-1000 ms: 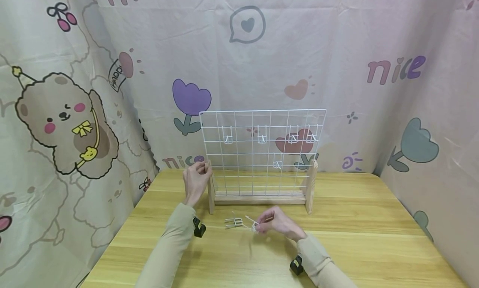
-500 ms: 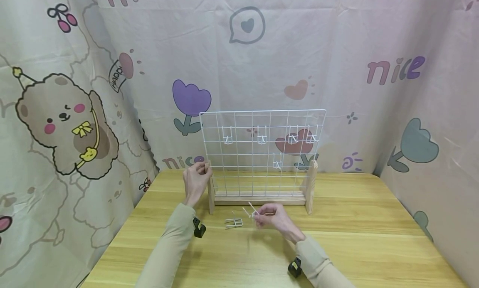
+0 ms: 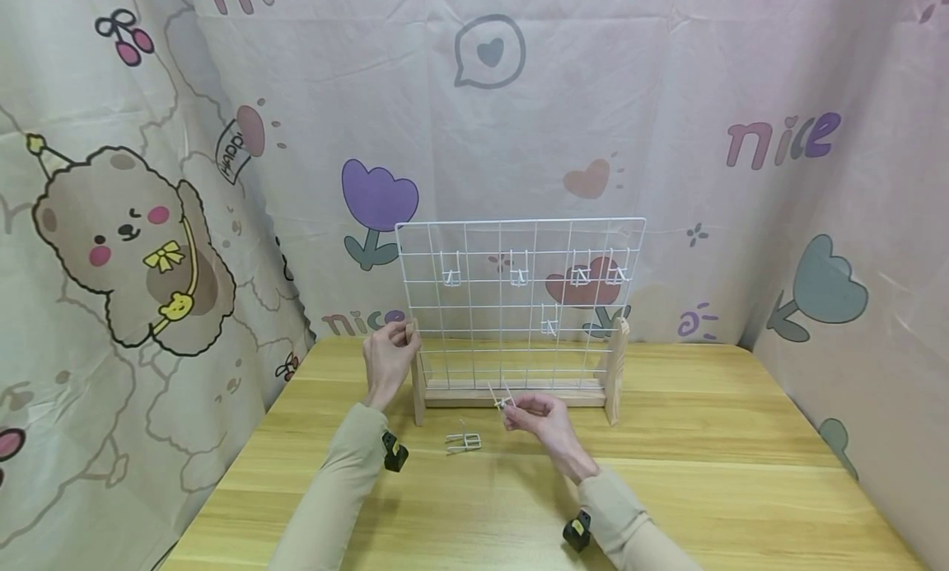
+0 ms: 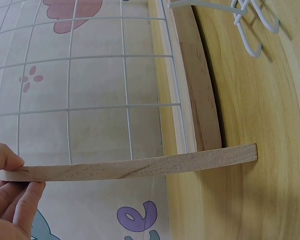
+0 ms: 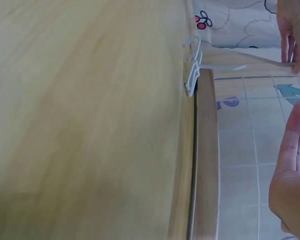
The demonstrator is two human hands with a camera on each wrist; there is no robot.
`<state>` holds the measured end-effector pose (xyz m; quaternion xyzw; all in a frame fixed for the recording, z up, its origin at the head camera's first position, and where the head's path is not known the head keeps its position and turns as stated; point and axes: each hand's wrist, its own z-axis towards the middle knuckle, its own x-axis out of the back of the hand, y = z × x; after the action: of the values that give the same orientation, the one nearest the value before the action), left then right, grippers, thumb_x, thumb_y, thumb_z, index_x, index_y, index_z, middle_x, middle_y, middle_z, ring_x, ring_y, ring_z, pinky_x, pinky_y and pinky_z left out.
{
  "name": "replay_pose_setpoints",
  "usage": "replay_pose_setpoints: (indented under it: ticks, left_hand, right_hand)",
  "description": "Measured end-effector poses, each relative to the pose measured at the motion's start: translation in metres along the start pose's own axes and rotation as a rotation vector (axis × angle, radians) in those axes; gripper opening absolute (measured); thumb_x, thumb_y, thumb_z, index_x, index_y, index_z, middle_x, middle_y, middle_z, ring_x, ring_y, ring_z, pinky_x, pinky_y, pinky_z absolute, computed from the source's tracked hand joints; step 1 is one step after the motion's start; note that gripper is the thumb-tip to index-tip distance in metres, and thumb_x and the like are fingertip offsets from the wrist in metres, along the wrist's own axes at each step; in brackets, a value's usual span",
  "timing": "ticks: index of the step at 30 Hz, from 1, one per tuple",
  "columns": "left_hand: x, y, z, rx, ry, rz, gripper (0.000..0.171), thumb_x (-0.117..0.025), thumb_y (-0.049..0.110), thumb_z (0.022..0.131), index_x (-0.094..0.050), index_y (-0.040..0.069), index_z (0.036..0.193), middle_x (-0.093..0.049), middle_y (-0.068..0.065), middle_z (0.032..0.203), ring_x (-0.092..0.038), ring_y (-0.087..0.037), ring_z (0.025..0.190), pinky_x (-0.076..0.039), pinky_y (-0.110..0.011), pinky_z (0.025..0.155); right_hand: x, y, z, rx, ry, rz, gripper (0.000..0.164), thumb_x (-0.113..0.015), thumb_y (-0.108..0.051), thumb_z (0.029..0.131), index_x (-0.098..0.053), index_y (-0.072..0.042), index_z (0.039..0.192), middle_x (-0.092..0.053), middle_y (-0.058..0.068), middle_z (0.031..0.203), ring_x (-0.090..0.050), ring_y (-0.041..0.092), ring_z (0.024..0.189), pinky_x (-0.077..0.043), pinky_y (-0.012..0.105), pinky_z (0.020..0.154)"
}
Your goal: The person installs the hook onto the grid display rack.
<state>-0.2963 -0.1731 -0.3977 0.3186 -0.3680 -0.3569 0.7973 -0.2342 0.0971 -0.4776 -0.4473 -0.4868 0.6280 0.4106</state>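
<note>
Hands at a wire rack
Left hand (image 3: 387, 358) grips the rack (image 3: 519, 307) post; right hand (image 3: 535, 418) pinches a hook (image 3: 502, 398); five hooks hang inside.

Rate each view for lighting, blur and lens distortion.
Head view: soft, even light, no glare, sharp enough to show the wire grid rack and the hook in the right hand. Left wrist view: sharp, but strong fisheye bends the wooden side post by the left hand. Right wrist view: the table is a soft blur.
</note>
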Motion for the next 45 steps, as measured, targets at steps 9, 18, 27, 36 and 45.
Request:
replay_pose_setpoints:
  ticks: [9, 18, 27, 36, 45]
  left_hand:
    - [-0.001, -0.001, 0.0, 0.0, -0.001, 0.002, 0.028, -0.068, 0.004, 0.086, -0.071, -0.004, 0.114, -0.075, -0.024, 0.104, -0.076, -0.036, 0.094, -0.064, -0.044, 0.08]
    - [0.0, -0.001, 0.0, 0.005, -0.008, -0.009, 0.028, -0.069, 0.005, 0.087, -0.071, -0.004, 0.114, -0.075, -0.023, 0.104, -0.077, -0.035, 0.093, -0.064, -0.043, 0.079]
    - [0.0, -0.001, 0.0, 0.004, -0.009, -0.014, 0.029, -0.069, 0.004, 0.086, -0.071, -0.005, 0.114, -0.075, -0.024, 0.104, -0.076, -0.036, 0.094, -0.064, -0.041, 0.079]
    - [0.0, -0.001, 0.0, 0.008, -0.003, 0.001, 0.029, -0.07, 0.005, 0.086, -0.071, -0.004, 0.114, -0.076, -0.023, 0.103, -0.077, -0.036, 0.093, -0.064, -0.044, 0.08]
    - [0.0, -0.001, 0.0, 0.01, -0.008, -0.006, 0.03, -0.07, 0.005, 0.086, -0.07, -0.005, 0.115, -0.075, -0.025, 0.103, -0.076, -0.037, 0.094, -0.064, -0.042, 0.079]
  right_hand:
    - [-0.011, -0.01, 0.005, 0.035, 0.102, 0.052, 0.026, -0.071, -0.004, 0.089, -0.064, 0.012, 0.109, -0.077, -0.001, 0.087, -0.073, 0.011, 0.078, -0.064, 0.029, 0.083]
    - [-0.022, -0.021, 0.014, 0.057, 0.169, 0.162, 0.013, -0.072, 0.0, 0.088, -0.067, 0.002, 0.1, -0.077, 0.007, 0.09, -0.075, 0.016, 0.08, -0.064, 0.04, 0.089]
    - [-0.03, -0.034, 0.025, 0.081, 0.186, 0.22, 0.017, -0.074, -0.002, 0.087, -0.066, 0.002, 0.102, -0.077, 0.003, 0.088, -0.074, 0.014, 0.079, -0.065, 0.034, 0.085]
    - [-0.04, -0.048, 0.037, 0.149, 0.223, 0.252, 0.009, -0.071, 0.002, 0.088, -0.069, -0.001, 0.096, -0.077, 0.001, 0.083, -0.075, 0.013, 0.074, -0.065, 0.03, 0.08]
    - [-0.042, -0.058, 0.048, 0.175, 0.234, 0.278, 0.01, -0.069, 0.004, 0.089, -0.069, -0.004, 0.096, -0.079, 0.0, 0.083, -0.075, 0.013, 0.074, -0.065, 0.03, 0.081]
